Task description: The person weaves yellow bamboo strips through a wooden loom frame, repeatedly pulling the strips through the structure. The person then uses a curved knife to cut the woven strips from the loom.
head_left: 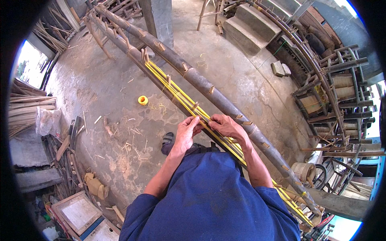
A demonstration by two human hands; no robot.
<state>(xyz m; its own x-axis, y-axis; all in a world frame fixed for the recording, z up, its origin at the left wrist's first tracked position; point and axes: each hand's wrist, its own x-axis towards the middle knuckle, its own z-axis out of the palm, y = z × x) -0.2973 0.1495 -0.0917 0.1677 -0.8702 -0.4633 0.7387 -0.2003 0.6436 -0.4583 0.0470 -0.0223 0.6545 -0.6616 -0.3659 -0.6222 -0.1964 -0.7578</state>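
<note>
Yellow strands point(159, 71) stretch along the nearer bamboo pole point(132, 52), long axis slanting upper left to lower right. At them, the left hand point(188, 129) and right hand point(226, 125) curl inward, fingers pinched; exactly what they grip, I cannot tell. Another pole point(201, 82) runs alongside.

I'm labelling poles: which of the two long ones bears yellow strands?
The left pole, closer to the blue shirt: yellow strands run along it, none along the right pole.
</note>
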